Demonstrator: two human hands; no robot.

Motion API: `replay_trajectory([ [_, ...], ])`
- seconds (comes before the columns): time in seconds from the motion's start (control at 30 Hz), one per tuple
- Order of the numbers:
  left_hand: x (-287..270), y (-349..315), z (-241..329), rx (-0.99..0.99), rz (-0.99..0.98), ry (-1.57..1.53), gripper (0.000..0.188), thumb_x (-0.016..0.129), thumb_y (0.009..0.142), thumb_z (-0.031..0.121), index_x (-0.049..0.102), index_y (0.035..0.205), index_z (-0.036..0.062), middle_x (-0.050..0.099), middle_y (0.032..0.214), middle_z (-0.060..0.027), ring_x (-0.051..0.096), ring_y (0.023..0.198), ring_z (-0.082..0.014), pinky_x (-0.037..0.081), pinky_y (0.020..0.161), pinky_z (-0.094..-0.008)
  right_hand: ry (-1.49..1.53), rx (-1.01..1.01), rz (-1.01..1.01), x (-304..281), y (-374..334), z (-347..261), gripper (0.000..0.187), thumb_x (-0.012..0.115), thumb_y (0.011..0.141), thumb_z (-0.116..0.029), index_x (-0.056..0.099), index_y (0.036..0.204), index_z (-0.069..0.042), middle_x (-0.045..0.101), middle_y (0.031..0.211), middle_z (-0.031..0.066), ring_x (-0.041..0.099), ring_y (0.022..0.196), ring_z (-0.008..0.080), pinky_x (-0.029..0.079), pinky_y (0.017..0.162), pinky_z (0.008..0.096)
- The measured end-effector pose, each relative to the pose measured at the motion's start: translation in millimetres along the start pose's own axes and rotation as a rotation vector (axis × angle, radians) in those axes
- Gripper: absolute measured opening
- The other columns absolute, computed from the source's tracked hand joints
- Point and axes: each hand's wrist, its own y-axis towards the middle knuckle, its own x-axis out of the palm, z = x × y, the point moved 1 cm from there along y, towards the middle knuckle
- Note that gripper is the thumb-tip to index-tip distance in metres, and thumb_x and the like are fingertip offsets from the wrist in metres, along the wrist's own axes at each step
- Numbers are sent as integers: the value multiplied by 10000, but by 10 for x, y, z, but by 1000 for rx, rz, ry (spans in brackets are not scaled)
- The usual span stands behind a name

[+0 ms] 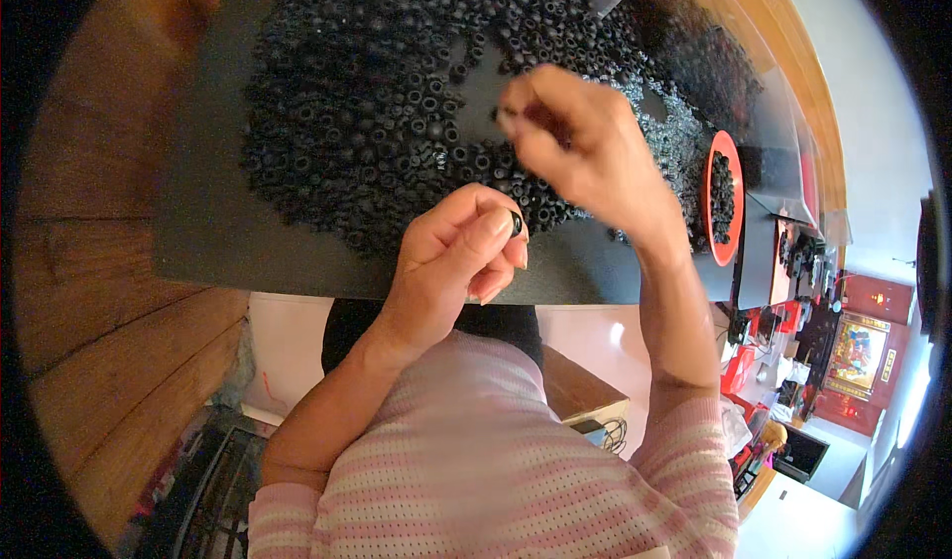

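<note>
Between the thumb and fingers of my left hand (451, 251) is a small black ring-shaped part (516, 224), its hollow end facing right. This hand is at the near edge of the dark table, in front of the pile. My right hand (600, 147) is raised over the pile, ahead and to the right of the left one. Its thumb and fingers come together in a pinch, slightly blurred; whatever may be between the tips is too small to make out. Under and around both hands spreads a large heap of similar black ring-shaped parts (337, 113).
Small clear or silvery parts (679, 127) lie right of my right hand. An orange-red bowl (723, 144) holding black parts stands at the table's right side. A transparent panel (783, 162) borders the table's right. The grey mat (228, 261) shows along the near left.
</note>
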Motion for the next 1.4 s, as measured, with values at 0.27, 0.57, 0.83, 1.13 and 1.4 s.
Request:
replay_trajectory([
  [0.27, 4, -10, 7, -14, -24, -87, 236, 429, 994, 235, 522, 933, 27, 562, 763, -37, 393, 499, -33, 287, 427, -175, 382, 95, 120, 76, -564, -130, 122, 655, 741, 70, 627, 836, -1, 577, 727, 65, 563, 629, 161, 439, 558, 280],
  [0.57, 9, -14, 1, -30, 1, -15, 236, 453, 983, 256, 535, 925, 43, 574, 745, -23, 409, 487, -29, 283, 412, -170, 334, -39, 220, 99, -748, -168, 159, 677, 757, 44, 653, 912, 20, 635, 826, 133, 632, 740, 235, 503, 648, 312],
  [0.83, 15, -25, 0, -57, -21, 77, 246, 472, 978, 277, 545, 933, 46, 577, 713, -17, 413, 478, -29, 282, 407, -172, 236, -162, 281, 142, -841, -204, 182, 688, 728, 57, 643, 902, 28, 625, 811, 138, 626, 690, 252, 508, 592, 316],
  [1.13, 34, -65, -33, -61, 22, 139, 267, 479, 982, 301, 555, 937, 49, 584, 695, -5, 422, 474, -18, 284, 396, -161, 53, -226, 335, 218, -914, -248, 228, 697, 713, 61, 649, 935, 31, 629, 802, 139, 633, 657, 237, 513, 554, 304],
  [1.4, 34, -18, -29, -3, -2, 118, 280, 480, 983, 299, 562, 926, 38, 571, 688, -7, 429, 474, -19, 291, 396, -162, -31, -219, 385, 314, -935, -315, 247, 718, 711, 44, 649, 947, 18, 616, 789, 130, 614, 619, 235, 494, 524, 301],
])
